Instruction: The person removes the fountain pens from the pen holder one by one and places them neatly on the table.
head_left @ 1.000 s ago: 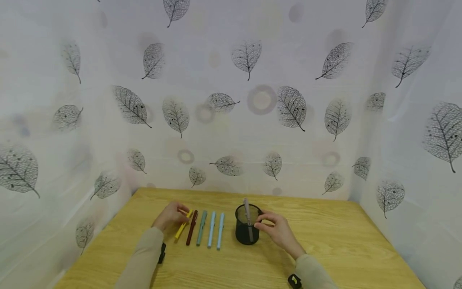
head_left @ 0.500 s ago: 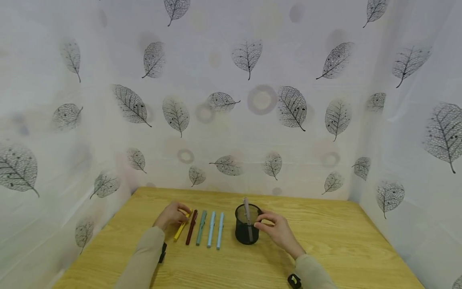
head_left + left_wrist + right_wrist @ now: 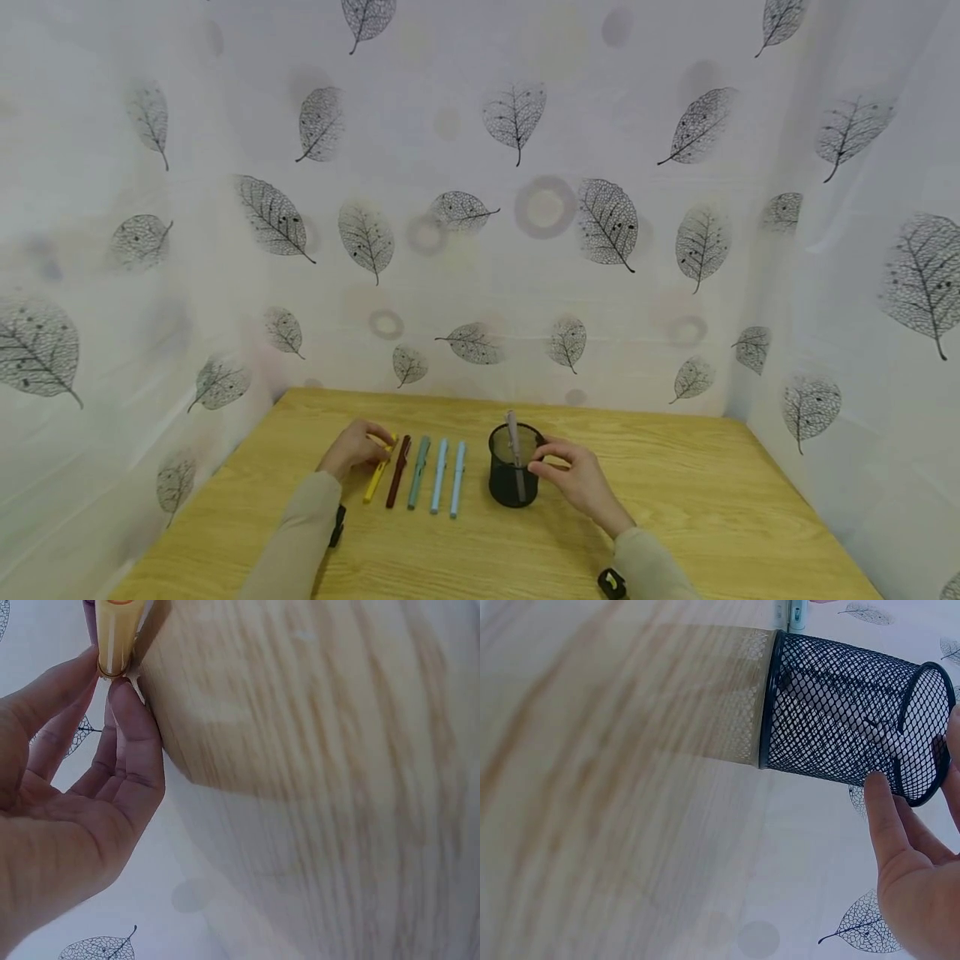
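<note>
At the left of a row of pens, my left hand (image 3: 358, 447) pinches the upper part of a yellow pen (image 3: 373, 483). The left wrist view shows thumb and fingertips at the end of this yellow pen (image 3: 120, 637), which lies slanted on the table. My right hand (image 3: 576, 479) holds the right side of a black mesh pen holder (image 3: 504, 493) near its rim. In the right wrist view, fingers are spread along the wall and rim of the mesh holder (image 3: 840, 712). One greyish-pink pen (image 3: 512, 428) leans inside, its top above the rim.
Right of the yellow pen lie a dark red pen (image 3: 398, 473), a green pen (image 3: 419, 473) and two light blue pens (image 3: 439, 477), side by side. The wooden table (image 3: 697, 500) is bordered by a white leaf-print curtain (image 3: 480, 283) at the back and sides.
The yellow pen has shifted very slightly under my left fingers. My right hand and the pen holder have stayed in place.
</note>
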`<state>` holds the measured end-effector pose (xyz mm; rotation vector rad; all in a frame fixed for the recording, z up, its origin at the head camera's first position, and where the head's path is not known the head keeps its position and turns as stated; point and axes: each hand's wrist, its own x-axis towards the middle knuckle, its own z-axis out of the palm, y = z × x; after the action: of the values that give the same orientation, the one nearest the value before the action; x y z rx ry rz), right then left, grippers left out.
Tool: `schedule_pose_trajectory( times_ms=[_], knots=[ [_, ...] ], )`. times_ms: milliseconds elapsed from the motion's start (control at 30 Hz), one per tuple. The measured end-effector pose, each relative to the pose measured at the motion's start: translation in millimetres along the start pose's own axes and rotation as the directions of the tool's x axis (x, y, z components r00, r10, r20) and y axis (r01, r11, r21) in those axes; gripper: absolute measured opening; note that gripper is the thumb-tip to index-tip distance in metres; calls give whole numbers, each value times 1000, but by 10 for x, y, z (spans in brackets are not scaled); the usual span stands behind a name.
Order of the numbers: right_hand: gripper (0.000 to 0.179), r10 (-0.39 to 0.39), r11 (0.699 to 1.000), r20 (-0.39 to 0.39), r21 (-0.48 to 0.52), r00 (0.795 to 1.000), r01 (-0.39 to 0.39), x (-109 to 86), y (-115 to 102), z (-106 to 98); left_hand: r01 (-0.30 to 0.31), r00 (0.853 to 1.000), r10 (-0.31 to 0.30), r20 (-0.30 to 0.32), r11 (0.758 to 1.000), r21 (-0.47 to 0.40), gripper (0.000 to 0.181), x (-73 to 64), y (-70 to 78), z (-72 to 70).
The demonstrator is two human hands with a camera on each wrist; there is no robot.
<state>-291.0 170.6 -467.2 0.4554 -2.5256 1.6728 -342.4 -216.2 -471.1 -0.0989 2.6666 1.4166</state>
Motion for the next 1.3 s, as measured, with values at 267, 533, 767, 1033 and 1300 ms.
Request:
schedule_pose_trajectory(
  times_ms=[267, 533, 767, 1033, 1300],
  knots=[
    [20, 8, 1000, 5, 1, 1000, -8, 10, 1, -4, 15, 1000, -15, -23, 1000, -5, 10, 7, -5, 0],
    [21, 17, 1000, 2, 8, 1000, -17, 9, 12, -2, 51, 998, -51, -28, 999, -6, 7, 13, -1, 4],
    [22, 12, 1000, -4, 14, 1000, -12, 0, 8, -5, 26, 1000, -26, 5, 1000, -4, 6, 21, -9, -23],
    [20, 10, 1000, -14, 8, 1000, -10, 6, -10, 1, -131, 991, 132, 23, 991, -34, 8, 26, -29, -93],
    [19, 5, 1000, -11, 2, 1000, -5, -1, 1, 5, -179, 983, 182, 20, 979, -99, 16, 39, 32, -44]
  ],
)
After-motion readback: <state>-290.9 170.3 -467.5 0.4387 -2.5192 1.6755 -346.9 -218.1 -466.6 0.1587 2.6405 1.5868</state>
